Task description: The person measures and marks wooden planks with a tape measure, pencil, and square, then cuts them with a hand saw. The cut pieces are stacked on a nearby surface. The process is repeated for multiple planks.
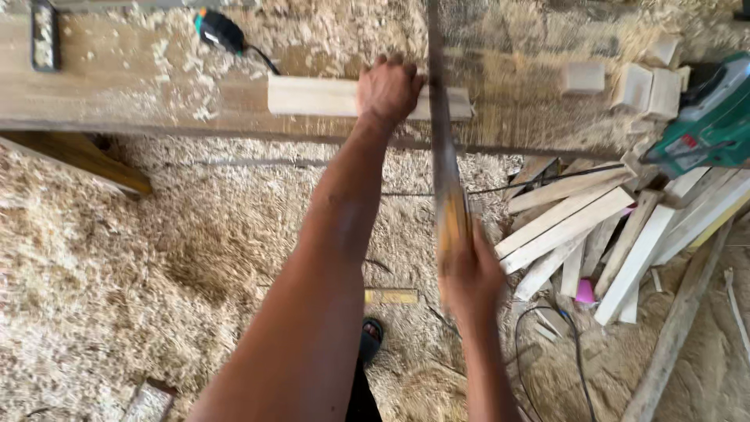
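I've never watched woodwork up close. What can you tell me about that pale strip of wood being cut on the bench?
The pale, straight-edged strip of bare wood lies flat, lengthwise along the shaving-strewn plank bench. The left hand presses on it near its right end, where the long handsaw blade crosses it. Its right tip shows past the blade.
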Demonstrator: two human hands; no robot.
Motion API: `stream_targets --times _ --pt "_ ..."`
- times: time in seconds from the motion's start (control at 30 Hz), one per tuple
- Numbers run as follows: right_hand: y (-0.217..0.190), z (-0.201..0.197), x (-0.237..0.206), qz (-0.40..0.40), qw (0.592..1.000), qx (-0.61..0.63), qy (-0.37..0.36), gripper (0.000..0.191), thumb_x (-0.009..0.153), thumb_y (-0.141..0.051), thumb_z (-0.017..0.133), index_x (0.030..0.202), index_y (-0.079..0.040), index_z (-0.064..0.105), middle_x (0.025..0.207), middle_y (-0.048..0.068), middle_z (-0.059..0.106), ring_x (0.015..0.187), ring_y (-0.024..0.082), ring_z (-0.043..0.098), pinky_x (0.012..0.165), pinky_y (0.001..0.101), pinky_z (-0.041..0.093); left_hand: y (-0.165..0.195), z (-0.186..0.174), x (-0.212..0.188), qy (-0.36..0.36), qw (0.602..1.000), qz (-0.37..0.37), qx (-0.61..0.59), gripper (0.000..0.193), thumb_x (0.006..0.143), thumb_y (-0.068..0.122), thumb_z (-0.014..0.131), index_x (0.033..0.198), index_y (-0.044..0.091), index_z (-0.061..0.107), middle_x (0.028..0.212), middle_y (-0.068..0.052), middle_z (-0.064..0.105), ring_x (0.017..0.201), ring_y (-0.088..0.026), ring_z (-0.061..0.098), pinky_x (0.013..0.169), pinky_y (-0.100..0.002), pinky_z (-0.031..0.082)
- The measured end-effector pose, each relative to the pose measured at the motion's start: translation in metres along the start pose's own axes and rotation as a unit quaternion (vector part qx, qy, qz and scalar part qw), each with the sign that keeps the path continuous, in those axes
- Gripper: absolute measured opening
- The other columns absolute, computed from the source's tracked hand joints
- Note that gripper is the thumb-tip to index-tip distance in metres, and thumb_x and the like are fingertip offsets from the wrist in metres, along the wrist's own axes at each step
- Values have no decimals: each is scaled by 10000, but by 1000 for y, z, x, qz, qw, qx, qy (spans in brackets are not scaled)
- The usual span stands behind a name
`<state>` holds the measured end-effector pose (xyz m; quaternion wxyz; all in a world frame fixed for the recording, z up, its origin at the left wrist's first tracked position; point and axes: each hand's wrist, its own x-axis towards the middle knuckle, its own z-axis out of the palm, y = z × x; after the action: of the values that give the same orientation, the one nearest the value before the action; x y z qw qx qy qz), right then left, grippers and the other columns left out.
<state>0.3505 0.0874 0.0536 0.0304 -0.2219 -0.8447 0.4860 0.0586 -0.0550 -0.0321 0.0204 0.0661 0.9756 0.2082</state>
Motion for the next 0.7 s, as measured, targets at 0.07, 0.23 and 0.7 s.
stream_targets --times 0.07,0.23,0.7 --pt "22 -26 -54 55 998 9 -23 411 1030 -230 504 1411 -127 618 758 175 765 473 120 686 325 252 555 2 0 0 -1 1000 -9 -2 387 1010 497 506 1193 217 702 1266 -81 633 1209 -265 546 1064 -550 408" --pt "43 2 -6 -72 997 10 -15 496 981 -159 555 1464 -69 487 868 141 721 461 113 677 369 260 545 -5 11 4 -16 1000 -11 -3 408 1050 516 490 1193 210 719 1272 -127 652 1261 -271 554 1106 -526 422" --pt "79 -28 -78 -72 996 46 -17 423 1015 -169 516 1426 -74 553 875 209 730 481 90 691 368 230 545 -5 7 4 7 1000 -6 -11 368 1023 466 535 1088 160 729 1138 -116 660 1099 -248 585 1003 -471 478"
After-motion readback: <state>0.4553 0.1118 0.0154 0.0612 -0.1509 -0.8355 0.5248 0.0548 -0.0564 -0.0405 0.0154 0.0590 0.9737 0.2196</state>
